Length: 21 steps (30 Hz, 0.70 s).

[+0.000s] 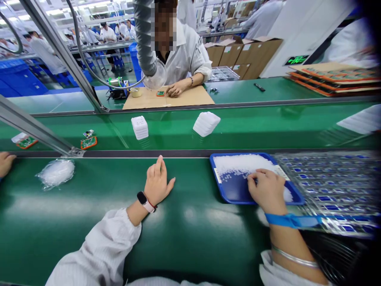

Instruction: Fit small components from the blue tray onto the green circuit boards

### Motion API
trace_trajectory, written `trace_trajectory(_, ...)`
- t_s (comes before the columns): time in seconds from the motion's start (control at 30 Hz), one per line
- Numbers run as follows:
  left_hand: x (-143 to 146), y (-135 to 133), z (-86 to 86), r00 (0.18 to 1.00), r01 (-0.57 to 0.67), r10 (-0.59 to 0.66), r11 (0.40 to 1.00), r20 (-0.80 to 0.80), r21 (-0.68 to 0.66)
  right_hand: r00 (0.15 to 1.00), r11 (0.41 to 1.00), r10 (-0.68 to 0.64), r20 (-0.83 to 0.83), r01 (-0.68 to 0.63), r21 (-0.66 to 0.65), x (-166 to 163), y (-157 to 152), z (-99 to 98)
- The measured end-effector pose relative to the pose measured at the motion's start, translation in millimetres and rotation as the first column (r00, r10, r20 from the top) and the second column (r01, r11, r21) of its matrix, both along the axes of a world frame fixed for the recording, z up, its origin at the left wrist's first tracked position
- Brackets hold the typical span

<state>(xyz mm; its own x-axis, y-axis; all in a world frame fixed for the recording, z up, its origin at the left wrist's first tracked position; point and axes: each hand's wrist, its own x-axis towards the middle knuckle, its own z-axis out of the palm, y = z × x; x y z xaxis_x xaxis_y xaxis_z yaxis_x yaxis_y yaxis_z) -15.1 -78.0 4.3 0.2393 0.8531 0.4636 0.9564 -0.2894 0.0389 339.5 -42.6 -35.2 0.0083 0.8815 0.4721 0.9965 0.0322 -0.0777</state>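
Observation:
My left hand lies flat on the green bench, fingers stretched toward the conveyor edge, holding nothing. A watch sits on its wrist. My right hand reaches into a blue tray heaped with small white parts; its fingers are curled down among them, and what they hold is hidden. A blue strap circles that wrist.
A clear blister tray of small blue parts lies right of the blue tray. A plastic bag lies at left. On the conveyor sit two white stacks and circuit boards. A person works opposite at a cardboard sheet. Another hand shows far left.

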Motion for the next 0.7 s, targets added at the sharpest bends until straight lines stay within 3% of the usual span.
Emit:
trace_trajectory(0.23,-1.1,-0.1,3.5,0.999,0.031,-0.028,0.998,0.046,-0.062,1.0,1.0,0.013,-0.023,-0.013,0.002,-1.2,-0.1,0.5)
trace_trajectory(0.7,-5.0,0.4,0.7,0.991,0.106,-0.102,0.993,0.084,-0.042,1.0,1.0,-0.003,-0.004,0.003,-0.031,-3.4,-3.0,4.8)
